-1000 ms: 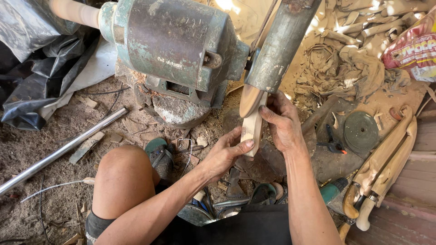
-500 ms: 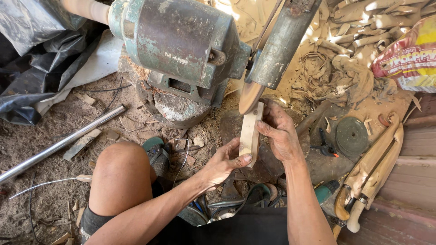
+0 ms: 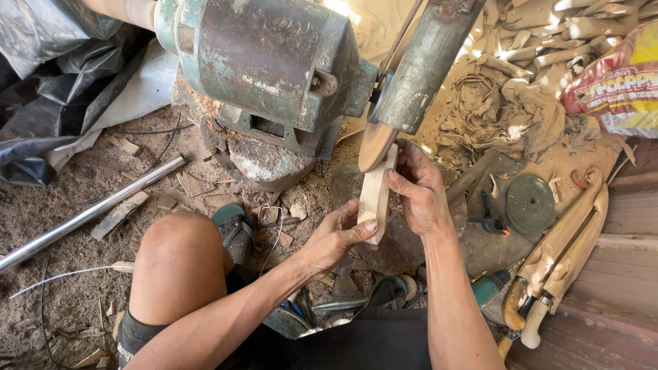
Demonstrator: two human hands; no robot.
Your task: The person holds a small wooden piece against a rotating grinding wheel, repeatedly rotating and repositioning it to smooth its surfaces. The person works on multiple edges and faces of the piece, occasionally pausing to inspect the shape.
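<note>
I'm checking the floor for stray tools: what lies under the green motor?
The green motor sits on a rusty metal base over a rough stone block, with wood chips and sawdust around it. The ground directly beneath the block is covered, so anything there cannot be seen.

Sunlight is falling on a dirt floor [image 3: 82,274] littered with wood shavings [image 3: 507,116]; reddish planks [image 3: 617,301], perhaps a step, are lying alongside.

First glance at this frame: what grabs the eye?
The big worn green motor at top centre, driving a sanding disc. Just below, the left hand and right hand press a pale wooden piece up against the disc. At lower right lie carved wooden handles beside a dark round disc.
</note>
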